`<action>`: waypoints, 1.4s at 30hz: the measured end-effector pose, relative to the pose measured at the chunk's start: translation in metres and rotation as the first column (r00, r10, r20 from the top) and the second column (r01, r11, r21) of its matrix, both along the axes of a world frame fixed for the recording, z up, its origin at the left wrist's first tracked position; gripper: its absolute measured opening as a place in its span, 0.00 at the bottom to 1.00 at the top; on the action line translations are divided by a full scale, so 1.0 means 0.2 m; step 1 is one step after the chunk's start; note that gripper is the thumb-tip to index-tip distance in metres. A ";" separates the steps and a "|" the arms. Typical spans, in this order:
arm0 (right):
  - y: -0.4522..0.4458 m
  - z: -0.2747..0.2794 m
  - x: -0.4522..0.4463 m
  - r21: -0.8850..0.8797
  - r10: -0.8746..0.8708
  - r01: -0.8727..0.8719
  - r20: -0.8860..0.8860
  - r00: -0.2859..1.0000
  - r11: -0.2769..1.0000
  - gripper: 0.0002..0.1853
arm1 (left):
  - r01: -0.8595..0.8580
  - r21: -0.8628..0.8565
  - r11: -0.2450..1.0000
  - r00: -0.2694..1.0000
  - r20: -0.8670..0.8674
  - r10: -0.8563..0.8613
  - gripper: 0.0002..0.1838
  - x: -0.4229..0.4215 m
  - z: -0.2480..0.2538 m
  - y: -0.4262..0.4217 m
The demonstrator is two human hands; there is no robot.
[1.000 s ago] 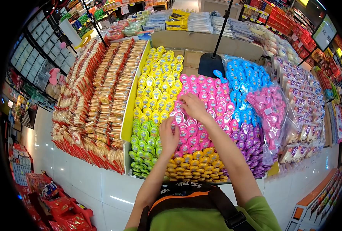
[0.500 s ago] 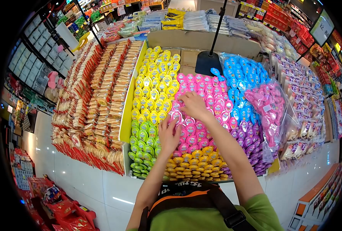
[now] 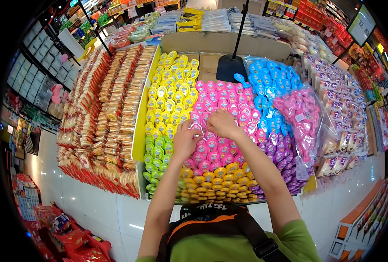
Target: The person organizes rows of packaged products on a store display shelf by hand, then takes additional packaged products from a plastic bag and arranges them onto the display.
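Both hands are sitting closer together than in the earlier frame, right one lower toward the left. Nearest, orange-yellow oval plastic packs [image 3: 218, 184] are overlapping in tight rows, probably to stop sliding. Beyond, the left hand [image 3: 186, 140] is curving over the left edge of the glossy pink oval plastic packs [image 3: 212, 144]; can't tell if its grip is pinching one. The right hand [image 3: 223, 124] is bending its fingers down into the same block; fingertips are hiding, so can't tell that grip either. Pink packs are lying under and between both grips, labels facing up, likely for easy reading. Farther out, yellow oval plastic packs [image 3: 170, 94] are lying left, blue plastic packs [image 3: 268, 81] right, apparently being grouped by colour. A flat black stand base [image 3: 231, 70] is resting behind.
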State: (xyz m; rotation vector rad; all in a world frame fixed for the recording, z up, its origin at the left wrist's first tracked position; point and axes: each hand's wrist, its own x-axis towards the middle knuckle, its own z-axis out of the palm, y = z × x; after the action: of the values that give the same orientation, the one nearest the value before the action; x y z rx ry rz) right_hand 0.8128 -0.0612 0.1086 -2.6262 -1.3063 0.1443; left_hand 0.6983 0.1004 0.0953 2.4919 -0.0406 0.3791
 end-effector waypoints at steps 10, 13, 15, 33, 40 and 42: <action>-0.02 -0.05 0.00 0.190 -0.020 0.008 0.060 0.998 0.982 0.05 | 0.055 0.000 0.998 0.997 0.046 -0.055 0.04 0.16 -0.08 0.00; -0.02 -0.05 0.00 0.243 -0.018 0.009 0.033 0.999 0.970 0.04 | 0.064 -0.081 0.995 0.992 0.112 -0.055 0.04 0.19 -0.06 0.01; -0.04 -0.05 0.01 0.261 0.010 -0.014 0.014 1.000 0.965 0.04 | 0.084 -0.045 0.995 0.989 0.127 -0.078 0.03 0.21 -0.07 0.00; 0.05 -0.05 0.12 0.150 -0.198 0.177 0.140 0.970 0.973 0.12 | 0.006 0.045 0.999 0.988 0.151 -0.013 0.05 0.13 -0.04 -0.04; 0.05 -0.07 0.21 0.091 -0.169 0.174 -0.060 0.984 0.981 0.16 | -0.023 0.048 0.999 1.000 0.016 0.022 0.04 0.20 -0.08 -0.09; -0.03 -0.04 0.26 0.114 -0.183 0.196 -0.115 0.976 0.974 0.17 | -0.032 0.039 0.999 0.999 0.026 0.031 0.04 0.21 -0.09 -0.10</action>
State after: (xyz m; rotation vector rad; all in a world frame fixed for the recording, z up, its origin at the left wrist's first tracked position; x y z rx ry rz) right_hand 0.8653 -0.0668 0.1014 -2.5818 -0.9913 0.1618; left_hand 0.7400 0.0813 0.0764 2.5288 -0.0191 0.4271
